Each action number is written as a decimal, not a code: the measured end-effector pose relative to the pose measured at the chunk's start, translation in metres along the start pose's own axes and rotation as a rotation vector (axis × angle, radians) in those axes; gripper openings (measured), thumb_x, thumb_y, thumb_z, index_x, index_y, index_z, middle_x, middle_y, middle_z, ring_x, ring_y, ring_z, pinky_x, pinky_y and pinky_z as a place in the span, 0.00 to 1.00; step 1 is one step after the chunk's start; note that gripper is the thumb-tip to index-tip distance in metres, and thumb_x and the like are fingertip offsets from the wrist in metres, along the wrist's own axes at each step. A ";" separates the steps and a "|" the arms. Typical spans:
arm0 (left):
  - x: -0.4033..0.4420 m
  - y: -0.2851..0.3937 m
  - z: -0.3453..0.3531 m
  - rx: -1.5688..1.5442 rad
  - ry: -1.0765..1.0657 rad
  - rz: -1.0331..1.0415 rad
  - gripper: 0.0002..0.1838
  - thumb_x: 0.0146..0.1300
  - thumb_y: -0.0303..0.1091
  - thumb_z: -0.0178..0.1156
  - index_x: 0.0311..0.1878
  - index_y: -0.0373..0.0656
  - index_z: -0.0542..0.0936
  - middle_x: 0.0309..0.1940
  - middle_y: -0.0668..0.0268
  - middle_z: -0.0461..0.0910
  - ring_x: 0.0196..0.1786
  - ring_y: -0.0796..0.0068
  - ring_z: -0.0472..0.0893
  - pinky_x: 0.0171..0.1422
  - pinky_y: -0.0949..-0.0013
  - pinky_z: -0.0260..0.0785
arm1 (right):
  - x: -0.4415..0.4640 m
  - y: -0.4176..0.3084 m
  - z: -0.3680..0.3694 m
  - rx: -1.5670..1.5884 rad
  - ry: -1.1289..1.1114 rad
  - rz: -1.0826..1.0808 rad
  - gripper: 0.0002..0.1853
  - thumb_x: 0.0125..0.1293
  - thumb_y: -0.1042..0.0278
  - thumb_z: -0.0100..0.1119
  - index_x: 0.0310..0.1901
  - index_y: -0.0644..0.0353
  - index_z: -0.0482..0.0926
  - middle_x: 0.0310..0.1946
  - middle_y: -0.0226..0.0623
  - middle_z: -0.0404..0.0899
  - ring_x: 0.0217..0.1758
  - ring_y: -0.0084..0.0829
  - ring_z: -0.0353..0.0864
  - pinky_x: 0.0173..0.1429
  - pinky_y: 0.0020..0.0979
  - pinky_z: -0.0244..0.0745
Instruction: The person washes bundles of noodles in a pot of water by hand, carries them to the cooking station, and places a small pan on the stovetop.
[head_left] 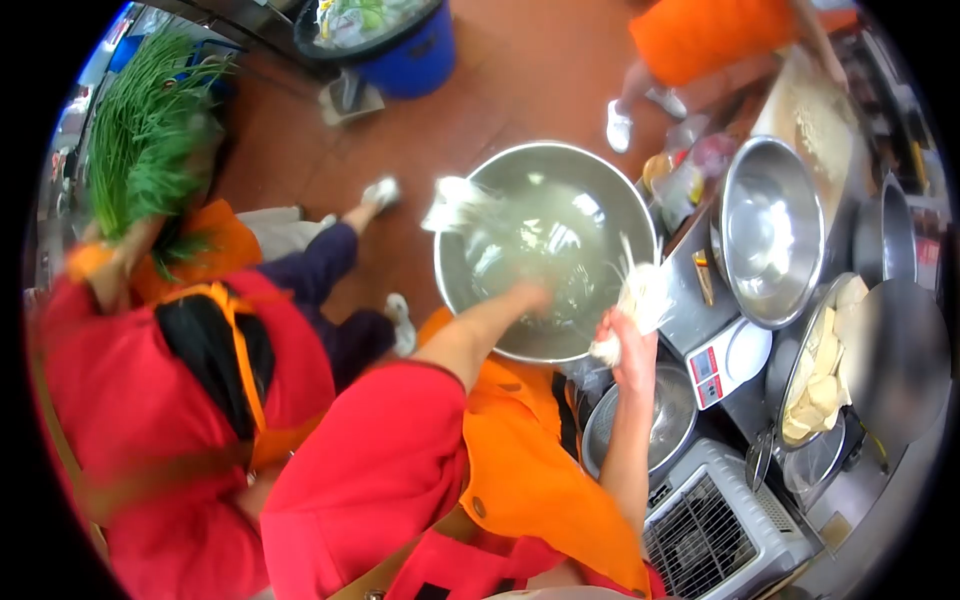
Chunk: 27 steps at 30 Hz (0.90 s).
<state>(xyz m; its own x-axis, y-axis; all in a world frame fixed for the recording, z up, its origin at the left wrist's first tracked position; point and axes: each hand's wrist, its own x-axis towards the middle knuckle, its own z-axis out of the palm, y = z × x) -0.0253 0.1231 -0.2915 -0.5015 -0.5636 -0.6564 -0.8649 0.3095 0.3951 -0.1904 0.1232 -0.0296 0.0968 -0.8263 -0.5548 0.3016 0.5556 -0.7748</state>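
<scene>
Holds white stringy bundle [650,298] in right hand [630,350], with fingers wrapped round it, at right rim of steel basin [625,205]. Has left hand [531,297] within basin's outline; too blurred to judge grip. Cannot read lettering on red-and-white scale [707,370].

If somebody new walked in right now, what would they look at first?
Probably the big shiny bowl of liquid in the middle, with the blurry left hand over it. At the bowl's lower right edge, the right hand grips a bright white bundle. Next might come the heap of long green stalks at the picture's upper left, by another person in red.
</scene>
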 end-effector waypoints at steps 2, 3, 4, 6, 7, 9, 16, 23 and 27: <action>0.023 -0.002 0.019 -0.049 -0.166 0.023 0.21 0.53 0.44 0.63 0.51 0.50 0.82 0.51 0.61 0.80 0.53 0.60 0.79 0.55 0.56 0.72 | -0.007 -0.003 0.003 -0.005 0.027 0.011 0.10 0.60 0.75 0.55 0.43 0.67 0.71 0.26 0.36 0.73 0.24 0.25 0.73 0.28 0.25 0.69; 0.034 -0.002 0.027 -0.081 -0.271 0.034 0.22 0.53 0.44 0.63 0.52 0.50 0.81 0.51 0.61 0.80 0.53 0.60 0.79 0.55 0.56 0.72 | -0.010 -0.005 0.006 -0.009 0.046 0.021 0.09 0.60 0.76 0.55 0.41 0.67 0.72 0.25 0.35 0.74 0.24 0.25 0.73 0.28 0.26 0.69; 0.024 0.008 0.016 -0.184 -0.310 -0.032 0.22 0.53 0.45 0.63 0.52 0.51 0.81 0.51 0.62 0.80 0.53 0.61 0.79 0.55 0.57 0.71 | -0.013 -0.005 0.011 -0.008 0.051 0.032 0.08 0.59 0.77 0.55 0.40 0.67 0.73 0.24 0.35 0.74 0.24 0.25 0.74 0.29 0.26 0.69; 0.001 0.026 -0.001 -0.182 -0.317 -0.075 0.21 0.54 0.47 0.60 0.50 0.52 0.82 0.51 0.61 0.80 0.52 0.62 0.79 0.56 0.59 0.71 | -0.009 0.005 0.000 -0.009 -0.039 0.004 0.11 0.60 0.78 0.56 0.44 0.67 0.70 0.27 0.35 0.73 0.25 0.25 0.72 0.29 0.25 0.68; -0.022 0.032 -0.023 -0.259 -0.331 -0.112 0.19 0.54 0.46 0.59 0.48 0.52 0.83 0.50 0.61 0.80 0.52 0.60 0.79 0.56 0.56 0.71 | -0.010 0.002 0.006 -0.050 0.033 0.063 0.10 0.60 0.78 0.55 0.43 0.68 0.70 0.27 0.34 0.72 0.25 0.24 0.71 0.29 0.26 0.68; -0.032 0.044 -0.025 -0.164 -0.106 -0.186 0.16 0.54 0.44 0.59 0.45 0.52 0.84 0.48 0.63 0.82 0.52 0.57 0.79 0.55 0.48 0.70 | -0.008 0.012 -0.003 0.010 -0.040 0.013 0.10 0.61 0.78 0.55 0.44 0.67 0.70 0.27 0.34 0.71 0.25 0.23 0.70 0.29 0.26 0.68; -0.046 0.051 -0.068 0.048 -0.034 -0.119 0.15 0.51 0.38 0.62 0.44 0.52 0.85 0.44 0.63 0.83 0.49 0.60 0.80 0.52 0.55 0.72 | -0.005 0.016 0.017 0.058 -0.019 0.016 0.08 0.60 0.76 0.53 0.41 0.65 0.69 0.24 0.35 0.71 0.22 0.26 0.70 0.26 0.26 0.69; 0.053 0.015 0.030 -0.228 -0.177 0.033 0.15 0.48 0.35 0.60 0.40 0.45 0.84 0.42 0.59 0.82 0.42 0.61 0.79 0.48 0.57 0.71 | -0.020 0.018 0.014 0.059 -0.007 0.026 0.15 0.58 0.78 0.56 0.47 0.65 0.68 0.25 0.36 0.72 0.23 0.26 0.71 0.27 0.27 0.70; 0.030 0.023 0.004 -0.289 -0.274 0.023 0.13 0.48 0.34 0.59 0.37 0.43 0.84 0.38 0.58 0.82 0.39 0.60 0.79 0.45 0.56 0.71 | -0.025 0.021 0.005 0.068 -0.009 0.045 0.15 0.59 0.77 0.55 0.48 0.65 0.68 0.25 0.36 0.71 0.23 0.27 0.70 0.27 0.28 0.69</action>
<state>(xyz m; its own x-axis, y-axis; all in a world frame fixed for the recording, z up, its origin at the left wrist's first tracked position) -0.0605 0.1169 -0.3046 -0.5414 -0.3213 -0.7769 -0.8317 0.0698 0.5508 -0.1817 0.1550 -0.0304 0.1208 -0.8014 -0.5858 0.3607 0.5852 -0.7262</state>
